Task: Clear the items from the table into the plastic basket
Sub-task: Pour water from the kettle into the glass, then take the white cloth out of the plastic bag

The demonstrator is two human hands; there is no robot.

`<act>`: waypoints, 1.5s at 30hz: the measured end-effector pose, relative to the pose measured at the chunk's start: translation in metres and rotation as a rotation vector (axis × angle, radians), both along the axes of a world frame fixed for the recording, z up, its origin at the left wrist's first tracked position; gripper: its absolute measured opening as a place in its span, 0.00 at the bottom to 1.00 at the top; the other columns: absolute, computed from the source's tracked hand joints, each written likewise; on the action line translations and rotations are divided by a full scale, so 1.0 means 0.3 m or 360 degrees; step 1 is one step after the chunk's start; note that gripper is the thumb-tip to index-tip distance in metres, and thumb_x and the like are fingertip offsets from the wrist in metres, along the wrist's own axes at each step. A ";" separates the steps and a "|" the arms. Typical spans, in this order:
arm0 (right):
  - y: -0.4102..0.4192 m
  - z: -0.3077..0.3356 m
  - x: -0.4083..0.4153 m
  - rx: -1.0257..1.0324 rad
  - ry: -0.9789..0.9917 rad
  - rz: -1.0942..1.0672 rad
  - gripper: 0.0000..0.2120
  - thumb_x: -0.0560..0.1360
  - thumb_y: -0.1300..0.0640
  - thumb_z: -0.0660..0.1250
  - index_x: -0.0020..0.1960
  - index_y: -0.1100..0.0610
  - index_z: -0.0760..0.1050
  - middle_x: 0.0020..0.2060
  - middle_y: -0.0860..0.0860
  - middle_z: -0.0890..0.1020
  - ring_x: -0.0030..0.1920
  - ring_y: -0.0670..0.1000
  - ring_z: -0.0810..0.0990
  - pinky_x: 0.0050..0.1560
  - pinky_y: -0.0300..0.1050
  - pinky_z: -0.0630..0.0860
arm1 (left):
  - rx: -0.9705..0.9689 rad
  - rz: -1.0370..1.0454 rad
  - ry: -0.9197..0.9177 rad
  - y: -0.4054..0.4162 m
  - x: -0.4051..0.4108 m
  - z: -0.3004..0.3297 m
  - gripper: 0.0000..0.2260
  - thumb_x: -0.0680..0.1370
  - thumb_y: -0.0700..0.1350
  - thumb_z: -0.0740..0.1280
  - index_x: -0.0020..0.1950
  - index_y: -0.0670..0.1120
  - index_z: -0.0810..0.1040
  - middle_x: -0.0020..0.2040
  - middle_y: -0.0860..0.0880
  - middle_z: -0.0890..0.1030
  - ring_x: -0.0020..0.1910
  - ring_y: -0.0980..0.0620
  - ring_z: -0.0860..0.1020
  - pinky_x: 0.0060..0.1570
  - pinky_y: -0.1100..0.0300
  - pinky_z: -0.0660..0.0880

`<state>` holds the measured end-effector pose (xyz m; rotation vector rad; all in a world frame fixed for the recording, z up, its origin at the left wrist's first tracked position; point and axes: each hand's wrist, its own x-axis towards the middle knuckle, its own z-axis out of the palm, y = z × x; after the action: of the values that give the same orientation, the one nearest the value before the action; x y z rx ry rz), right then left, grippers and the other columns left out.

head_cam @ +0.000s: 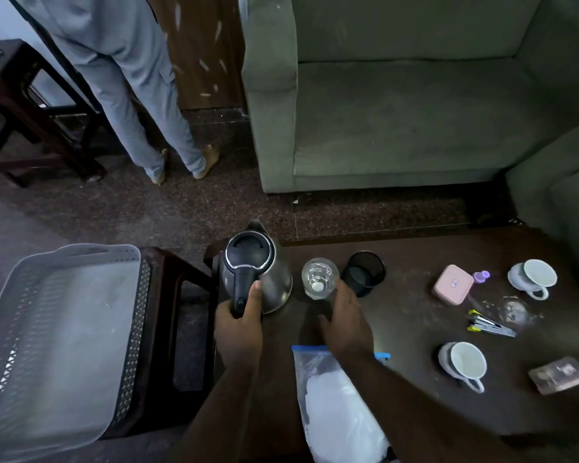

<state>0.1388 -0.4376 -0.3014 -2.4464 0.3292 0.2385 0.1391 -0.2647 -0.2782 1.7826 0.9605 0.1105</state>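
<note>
Dark wood makes up the low table (415, 369), set before a grey-green sofa (398, 111) on a speckled floor. At the table's left corner stands a steel kettle (271, 279) with a black lid; the left hand (239, 332) grips its black handle, fingers curled round it and the thumb lying up along the handle's top. Just right of the kettle is a clear glass (319, 278). The right hand (346, 324) rests with fingers spread and relaxed, its fingertips touching the glass's near side, holding nothing. A black cup (365, 274) sits just beyond. A zip bag (335, 406) of white material lies under the right forearm. Farther right are two white teacups, a pink box (452, 285) and a stapler (490, 326). Left of the table, apart from the kettle, the grey plastic basket (0, 362) sits on a dark stool (168, 329). A person stands beyond, in pale trousers.
</note>
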 end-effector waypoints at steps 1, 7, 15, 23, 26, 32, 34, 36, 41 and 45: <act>-0.011 0.008 -0.022 -0.0031 -0.0064 0.0007 0.33 0.74 0.60 0.66 0.76 0.55 0.59 0.74 0.53 0.67 0.71 0.56 0.69 0.66 0.51 0.71 | 0.0105 0.0022 0.0035 -0.002 -0.018 -0.002 0.29 0.63 0.73 0.70 0.48 0.50 0.78 0.46 0.51 0.83 0.50 0.48 0.81 0.56 0.47 0.77; -0.128 -0.055 -0.079 -0.0090 0.0047 0.0312 0.23 0.72 0.63 0.66 0.66 0.55 0.74 0.63 0.55 0.78 0.62 0.61 0.76 0.62 0.52 0.72 | 0.0426 0.0023 0.0338 -0.084 -0.201 -0.118 0.41 0.61 0.72 0.73 0.64 0.45 0.74 0.61 0.43 0.78 0.63 0.39 0.76 0.62 0.40 0.73; -0.202 -0.184 -0.129 -0.0236 0.0371 0.0879 0.19 0.69 0.49 0.70 0.60 0.50 0.76 0.57 0.51 0.79 0.60 0.56 0.76 0.57 0.49 0.74 | -0.0024 -0.0718 0.0749 -0.211 -0.366 -0.330 0.27 0.71 0.48 0.77 0.63 0.40 0.71 0.59 0.42 0.79 0.59 0.42 0.79 0.56 0.52 0.77; -0.337 -0.198 -0.104 0.0000 0.0296 0.0643 0.10 0.66 0.53 0.77 0.41 0.55 0.78 0.40 0.53 0.79 0.44 0.54 0.77 0.40 0.43 0.70 | 0.0215 -0.1150 0.0605 -0.239 -0.211 -0.268 0.05 0.73 0.43 0.74 0.45 0.46 0.80 0.44 0.48 0.83 0.48 0.46 0.80 0.44 0.61 0.71; -0.411 -0.165 -0.069 0.0552 0.0337 0.0202 0.15 0.67 0.56 0.78 0.34 0.55 0.71 0.29 0.50 0.72 0.32 0.47 0.69 0.30 0.37 0.65 | 0.0037 -0.1109 0.0477 -0.248 -0.114 -0.171 0.14 0.66 0.51 0.81 0.38 0.50 0.76 0.33 0.57 0.78 0.35 0.55 0.77 0.34 0.63 0.70; -0.527 -0.079 -0.006 0.1148 0.0431 -0.0200 0.15 0.66 0.58 0.80 0.42 0.58 0.74 0.26 0.51 0.79 0.23 0.45 0.74 0.24 0.35 0.70 | -0.0156 -0.1404 0.0802 -0.213 -0.031 -0.052 0.13 0.66 0.46 0.82 0.41 0.41 0.82 0.31 0.45 0.80 0.20 0.55 0.73 0.20 0.67 0.67; -0.546 -0.070 0.001 0.1219 0.0548 -0.0181 0.14 0.66 0.55 0.80 0.43 0.56 0.76 0.31 0.53 0.82 0.27 0.48 0.78 0.27 0.39 0.73 | -0.0523 -0.0999 0.0617 -0.215 -0.038 -0.061 0.11 0.68 0.39 0.79 0.48 0.39 0.83 0.40 0.41 0.84 0.28 0.52 0.81 0.26 0.63 0.75; -0.549 -0.081 0.007 0.1348 0.0675 -0.0194 0.11 0.68 0.54 0.78 0.44 0.52 0.77 0.36 0.54 0.83 0.31 0.51 0.80 0.31 0.43 0.77 | -0.0795 -0.0742 0.0500 -0.220 -0.051 -0.073 0.16 0.70 0.37 0.77 0.56 0.39 0.82 0.52 0.38 0.85 0.46 0.42 0.85 0.45 0.47 0.83; -0.537 -0.141 0.002 0.1168 0.0371 -0.0310 0.08 0.70 0.59 0.77 0.38 0.55 0.78 0.30 0.51 0.81 0.29 0.46 0.76 0.32 0.41 0.74 | -0.0908 -0.0682 0.0364 -0.209 -0.085 -0.105 0.19 0.71 0.34 0.76 0.61 0.39 0.79 0.57 0.38 0.84 0.56 0.36 0.82 0.51 0.40 0.81; -0.530 -0.158 -0.003 0.1083 0.0209 -0.0337 0.11 0.66 0.65 0.79 0.41 0.57 0.78 0.29 0.51 0.76 0.26 0.44 0.72 0.29 0.34 0.72 | -0.0878 -0.0569 0.0220 -0.193 -0.084 -0.128 0.18 0.72 0.33 0.74 0.62 0.38 0.79 0.57 0.36 0.83 0.56 0.35 0.82 0.53 0.45 0.80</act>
<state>0.1380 -0.5966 -0.3488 -1.7174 0.4713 0.3529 0.1138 -0.3227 -0.3167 1.4250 0.6669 -0.4677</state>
